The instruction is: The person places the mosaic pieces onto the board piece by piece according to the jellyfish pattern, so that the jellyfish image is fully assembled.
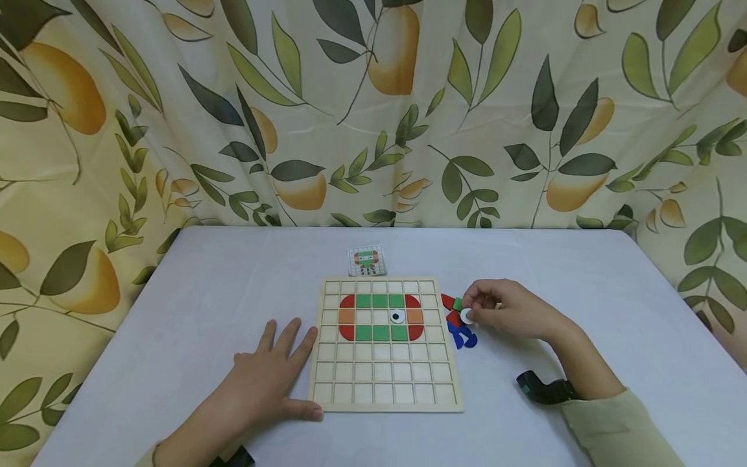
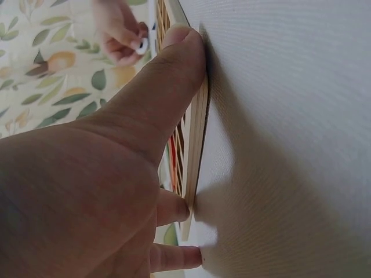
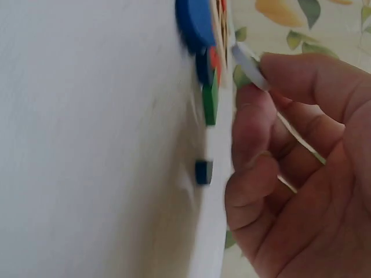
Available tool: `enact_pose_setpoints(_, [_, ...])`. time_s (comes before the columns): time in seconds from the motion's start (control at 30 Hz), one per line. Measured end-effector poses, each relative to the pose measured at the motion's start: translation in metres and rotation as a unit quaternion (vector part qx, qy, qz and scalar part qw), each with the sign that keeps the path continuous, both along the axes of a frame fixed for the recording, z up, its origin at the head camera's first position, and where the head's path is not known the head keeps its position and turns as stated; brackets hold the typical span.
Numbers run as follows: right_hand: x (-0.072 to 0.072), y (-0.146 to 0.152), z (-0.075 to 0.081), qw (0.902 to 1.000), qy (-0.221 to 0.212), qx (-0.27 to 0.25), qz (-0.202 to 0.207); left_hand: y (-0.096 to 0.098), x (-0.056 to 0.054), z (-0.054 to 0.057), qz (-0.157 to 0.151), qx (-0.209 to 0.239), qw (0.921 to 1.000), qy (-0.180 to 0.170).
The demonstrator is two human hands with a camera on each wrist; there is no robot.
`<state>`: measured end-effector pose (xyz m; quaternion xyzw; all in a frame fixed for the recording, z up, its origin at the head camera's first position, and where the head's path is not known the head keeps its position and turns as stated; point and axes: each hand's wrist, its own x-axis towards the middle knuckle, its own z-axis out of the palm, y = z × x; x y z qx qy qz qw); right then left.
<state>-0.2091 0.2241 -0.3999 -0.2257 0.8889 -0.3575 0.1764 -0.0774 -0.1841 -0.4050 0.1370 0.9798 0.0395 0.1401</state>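
A wooden grid board [image 1: 379,390] lies flat on the table, with red, green and orange pieces and one round eye piece [image 1: 397,316] in its cells. With fingers spread, my left hand [image 1: 265,373] rests at the board's left side; in the left wrist view its thumb [image 2: 185,49] touches the board's edge. My right hand [image 1: 516,310] pinches a white disc [image 3: 250,66] between thumb and finger, held above the table just right of the board. Below it lie loose red [image 1: 448,301], green [image 1: 458,303] and blue pieces [image 1: 463,336], partly hidden by that hand.
A small pattern card [image 1: 366,260] lies behind the board, showing a coloured figure on a grid. White cloth covers the table [image 1: 233,272]. A patterned curtain [image 1: 373,162] hangs beyond the far edge. Black wrist devices [image 1: 545,389] sit by both forearms.
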Motion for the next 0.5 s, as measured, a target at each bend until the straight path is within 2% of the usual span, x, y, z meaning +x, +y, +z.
enact_pose_setpoints(0.17, [-0.001, -0.013, 0.003, 0.9996, 0.022, -0.019, 0.006, 0.001, -0.001, 0.0, 0.004, -0.006, 0.9999, -0.007])
enact_pose_setpoints(0.5, [-0.01, -0.05, 0.008, 0.9987, 0.015, -0.022, 0.043, 0.001, -0.002, 0.0, 0.001, -0.009, 0.9999, -0.008])
